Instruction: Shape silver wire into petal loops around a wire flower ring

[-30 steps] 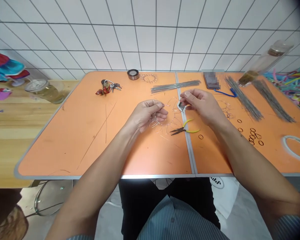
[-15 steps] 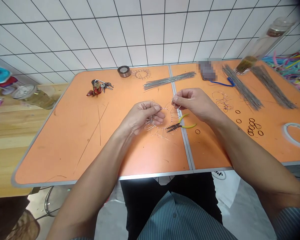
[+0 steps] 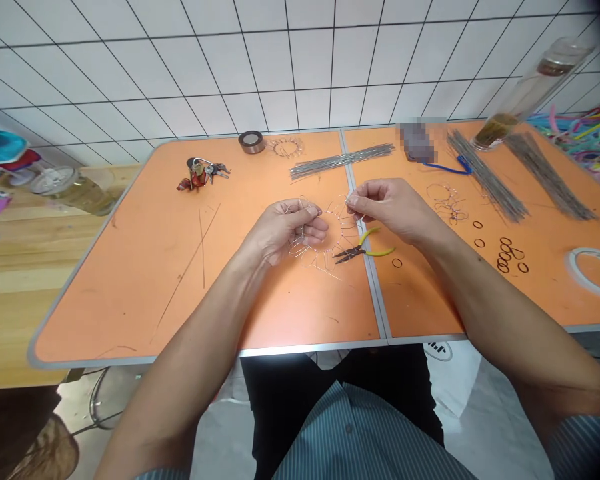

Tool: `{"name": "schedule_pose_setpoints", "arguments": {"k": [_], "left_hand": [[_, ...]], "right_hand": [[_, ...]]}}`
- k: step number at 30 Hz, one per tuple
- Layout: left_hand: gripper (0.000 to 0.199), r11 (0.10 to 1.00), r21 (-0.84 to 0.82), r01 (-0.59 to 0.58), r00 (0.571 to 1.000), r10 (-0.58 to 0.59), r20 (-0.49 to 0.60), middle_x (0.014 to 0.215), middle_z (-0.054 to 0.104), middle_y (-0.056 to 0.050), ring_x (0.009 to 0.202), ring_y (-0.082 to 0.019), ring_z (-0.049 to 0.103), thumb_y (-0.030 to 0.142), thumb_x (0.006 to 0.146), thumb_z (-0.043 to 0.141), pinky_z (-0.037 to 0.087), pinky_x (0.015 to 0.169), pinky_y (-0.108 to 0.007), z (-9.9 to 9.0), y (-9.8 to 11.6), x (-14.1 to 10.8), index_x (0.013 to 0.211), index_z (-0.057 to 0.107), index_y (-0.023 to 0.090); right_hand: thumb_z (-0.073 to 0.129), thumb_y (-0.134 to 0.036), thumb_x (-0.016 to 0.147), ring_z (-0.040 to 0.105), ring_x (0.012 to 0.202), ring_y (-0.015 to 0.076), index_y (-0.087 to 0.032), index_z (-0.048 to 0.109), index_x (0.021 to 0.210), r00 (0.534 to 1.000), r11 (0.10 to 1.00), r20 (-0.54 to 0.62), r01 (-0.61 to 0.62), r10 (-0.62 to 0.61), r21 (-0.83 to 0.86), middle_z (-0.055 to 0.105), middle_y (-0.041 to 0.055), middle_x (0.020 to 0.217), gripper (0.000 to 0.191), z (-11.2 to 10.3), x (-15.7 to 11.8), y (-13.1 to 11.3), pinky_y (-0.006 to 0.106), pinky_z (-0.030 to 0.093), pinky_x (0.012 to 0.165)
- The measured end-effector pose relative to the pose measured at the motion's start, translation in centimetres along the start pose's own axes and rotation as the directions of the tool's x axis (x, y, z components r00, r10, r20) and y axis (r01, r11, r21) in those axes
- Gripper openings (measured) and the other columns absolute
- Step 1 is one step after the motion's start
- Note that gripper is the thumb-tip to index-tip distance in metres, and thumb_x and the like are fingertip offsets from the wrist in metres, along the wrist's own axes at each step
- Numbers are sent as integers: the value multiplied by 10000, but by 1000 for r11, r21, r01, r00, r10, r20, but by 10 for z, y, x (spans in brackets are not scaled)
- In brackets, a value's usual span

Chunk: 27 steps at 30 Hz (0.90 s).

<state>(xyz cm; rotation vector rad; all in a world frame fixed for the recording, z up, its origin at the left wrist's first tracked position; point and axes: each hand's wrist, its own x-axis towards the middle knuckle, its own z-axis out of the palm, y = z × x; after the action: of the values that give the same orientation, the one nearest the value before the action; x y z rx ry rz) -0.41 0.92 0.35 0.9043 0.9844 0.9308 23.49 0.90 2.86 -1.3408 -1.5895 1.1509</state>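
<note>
Spoked wire ring [image 3: 341,227] gripped between closed fingers of left hand [image 3: 285,230] and right hand [image 3: 387,205], yellow-handled pliers [image 3: 355,252] just below the fingertips.

A spiky silver wire ring [image 3: 325,243] sits between the left hand [image 3: 285,230] and the right hand [image 3: 390,207], above the middle of the orange metal-edged tabletop [image 3: 105,313]. Yellow-handled steel pliers [image 3: 365,251] lie just beside the ring, on its right. A bundle of straight grey steel wires [image 3: 343,161] lies behind the ring, near the back edge. A bunch of metal keys [image 3: 203,175] lies toward the back left corner. Small black rubber rings [image 3: 505,255] lie toward the right edge, and a round roll of white tape [image 3: 590,272] lies at that edge.
</note>
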Motion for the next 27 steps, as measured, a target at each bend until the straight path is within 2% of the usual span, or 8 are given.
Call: {"name": "schedule_pose_setpoints", "arguments": {"k": [3,7,9,12,14,20,23,27], "left_hand": [[126,1000,-7,3,1000,-4,-26,769,823,-104,588,-155,761,146,943,806,617,588,-236,0,0,1,841,738,119],[136,999,-33,-14,996,11,-86,764,822,-97,583,-152,761,135,982,743,626,596,-241,-2,0,3,847,732,122],[137,999,-40,-17,995,13,-101,762,821,-93,584,-155,763,130,987,732,636,610,-251,-3,0,4,850,728,125],[126,999,-34,-10,995,7,-99,758,820,-92,580,-155,760,129,974,753,639,616,-253,-2,0,4,851,724,127],[126,1000,-30,-7,995,4,-98,755,818,-95,573,-154,755,128,973,758,637,610,-251,-2,0,4,851,724,125],[170,997,-74,-33,987,21,-161,723,798,-81,588,-150,754,104,1005,697,637,600,-246,-1,4,4,838,718,126],[159,994,-101,-35,980,15,-197,732,798,-74,619,-143,766,107,999,701,637,619,-229,-1,7,3,843,715,131],[129,994,-103,-32,980,12,-198,752,804,-79,626,-147,772,122,970,760,641,642,-233,0,8,3,849,717,130]], "right_hand": [[788,-331,1014,681,770,153,-192,770,847,1000,1000,-3,19,-19,-21,788,54,887,218,-1,-1,0,314,516,749],[744,-517,1038,695,826,182,-196,774,840,997,989,-10,76,-78,-123,777,64,895,377,-1,-3,-2,325,493,734],[794,-485,987,655,783,176,-198,768,808,997,983,-13,78,-81,-164,754,47,832,339,1,-4,-3,325,460,698],[841,-339,910,587,740,161,-199,768,777,995,981,-52,69,-80,-180,722,19,780,206,6,-5,-3,323,425,682],[833,-297,910,572,740,156,-197,770,774,994,983,-80,64,-78,-174,713,13,779,180,6,-5,-2,325,420,692],[728,-468,1068,652,826,171,-214,779,855,993,986,-45,103,-110,-134,779,45,914,335,2,-7,-3,325,477,760],[755,-424,1056,654,799,175,-210,759,830,998,988,-27,44,-49,-150,763,49,860,311,3,-8,-3,329,483,746],[795,-282,993,639,737,156,-204,752,882,999,994,-32,-30,27,-101,744,32,837,142,7,-6,0,327,503,734]]}}
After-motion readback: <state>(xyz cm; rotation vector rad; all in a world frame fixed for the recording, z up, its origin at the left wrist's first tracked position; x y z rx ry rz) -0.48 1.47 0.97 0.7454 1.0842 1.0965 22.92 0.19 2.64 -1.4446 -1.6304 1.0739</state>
